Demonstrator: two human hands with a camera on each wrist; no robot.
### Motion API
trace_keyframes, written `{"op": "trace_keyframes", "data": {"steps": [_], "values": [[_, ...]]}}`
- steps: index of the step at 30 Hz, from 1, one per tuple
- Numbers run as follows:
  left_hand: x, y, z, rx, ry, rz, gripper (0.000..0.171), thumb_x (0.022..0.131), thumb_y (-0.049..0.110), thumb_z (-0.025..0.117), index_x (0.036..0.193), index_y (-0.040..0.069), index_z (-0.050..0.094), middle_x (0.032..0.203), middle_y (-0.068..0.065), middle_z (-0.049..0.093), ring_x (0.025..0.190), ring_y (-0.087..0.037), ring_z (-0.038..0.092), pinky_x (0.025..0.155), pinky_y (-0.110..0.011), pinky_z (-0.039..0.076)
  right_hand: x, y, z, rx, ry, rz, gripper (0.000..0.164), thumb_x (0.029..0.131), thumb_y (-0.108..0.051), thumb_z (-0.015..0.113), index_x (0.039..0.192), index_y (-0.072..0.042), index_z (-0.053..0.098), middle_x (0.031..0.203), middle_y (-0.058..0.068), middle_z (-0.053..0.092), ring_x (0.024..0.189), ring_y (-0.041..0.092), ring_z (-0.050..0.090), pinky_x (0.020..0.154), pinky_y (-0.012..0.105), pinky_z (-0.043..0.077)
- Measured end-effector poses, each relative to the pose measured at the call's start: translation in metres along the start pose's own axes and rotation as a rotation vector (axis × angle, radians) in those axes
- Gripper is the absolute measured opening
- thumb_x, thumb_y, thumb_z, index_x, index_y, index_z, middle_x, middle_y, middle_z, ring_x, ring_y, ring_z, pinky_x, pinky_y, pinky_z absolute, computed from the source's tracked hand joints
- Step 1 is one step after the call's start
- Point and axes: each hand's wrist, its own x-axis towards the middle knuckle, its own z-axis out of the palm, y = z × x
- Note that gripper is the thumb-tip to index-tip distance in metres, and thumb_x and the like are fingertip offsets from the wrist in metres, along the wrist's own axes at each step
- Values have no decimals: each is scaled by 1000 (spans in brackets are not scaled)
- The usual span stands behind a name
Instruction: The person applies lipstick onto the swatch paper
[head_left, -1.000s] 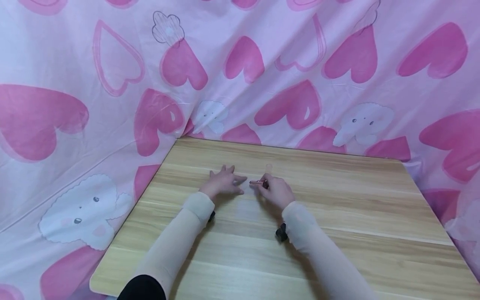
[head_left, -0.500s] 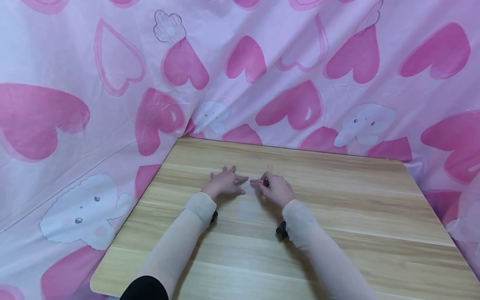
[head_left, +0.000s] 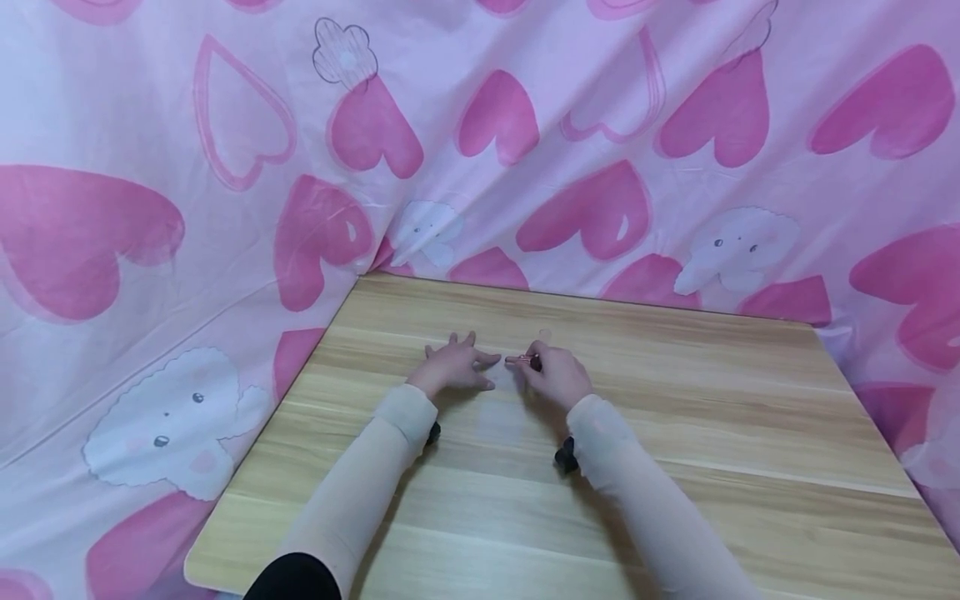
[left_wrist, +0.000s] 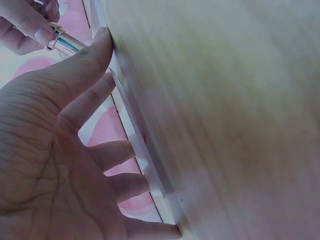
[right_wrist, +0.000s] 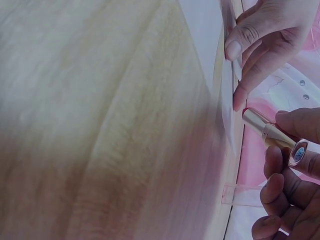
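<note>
A lipstick (right_wrist: pixel 270 130) with a shiny metallic tube and a red tip is pinched between the thumb and fingers of my right hand (head_left: pixel 557 375). Its tip points left, close to the tabletop, in the head view. My left hand (head_left: pixel 456 367) lies with fingers spread, the fingertips touching a thin whitish sheet (right_wrist: pixel 205 40) on the table. In the left wrist view the lipstick (left_wrist: pixel 67 44) appears just beyond my left thumb. Whether the tip touches the sheet is hard to tell. Behind the right hand lies a small clear piece, perhaps a cap (right_wrist: pixel 242 195).
Both hands work near the middle of a wood-grain table (head_left: pixel 712 417). Pink fabric (head_left: pixel 450 125) printed with hearts and white cartoon animals hangs along the table's back and left edges. A dark wrist camera (head_left: pixel 567 456) sits under the right wrist.
The head view has shifted a little, so everything appears slightly farther right. Both hands keep nearly the same pose, and the lipstick stays in the right hand.
</note>
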Motion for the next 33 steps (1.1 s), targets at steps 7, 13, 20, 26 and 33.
{"op": "trace_keyframes", "data": {"steps": [7, 13, 20, 26, 33], "values": [[1, 0, 1, 3, -3, -6, 61, 89, 52, 71, 146, 42, 50, 166, -16, 11, 148, -52, 5, 101, -85, 2, 1, 0, 1, -12, -27, 17, 19, 97, -34, 66, 98, -15, 64, 79, -2, 64, 68, 18, 56, 63, 35, 48], [-1, 2, -2, 0, 3, -12, 61, 90, 51, 71, 146, 41, 50, 166, -16, 12, 148, -52, 5, 101, -85, 3, 3, -1, -1, -4, -36, 26, 19, 98, -34, 65, 97, -15, 63, 79, -2, 65, 67, 18, 56, 63, 34, 48], [-1, 3, -1, 8, 3, -16, 61, 89, 51, 71, 146, 42, 51, 166, -16, 12, 148, -52, 7, 102, -85, 5, 5, 0, 0, -7, -54, 11, 18, 98, -29, 66, 102, -12, 64, 85, 0, 69, 67, 16, 57, 64, 33, 50], [1, 1, 0, -1, 6, -13, 60, 89, 52, 71, 145, 42, 51, 166, -16, 12, 148, -52, 6, 101, -85, 3, 6, 0, 1, -22, -57, 7, 17, 96, -26, 68, 102, -10, 64, 84, 2, 68, 70, 17, 58, 67, 34, 50], [2, 0, 0, -4, 7, -13, 60, 89, 52, 72, 145, 42, 51, 166, -15, 12, 148, -52, 5, 101, -85, 3, 6, -1, 1, -24, -64, 3, 20, 97, -29, 68, 101, -10, 65, 81, 1, 66, 68, 17, 57, 66, 34, 50]]}}
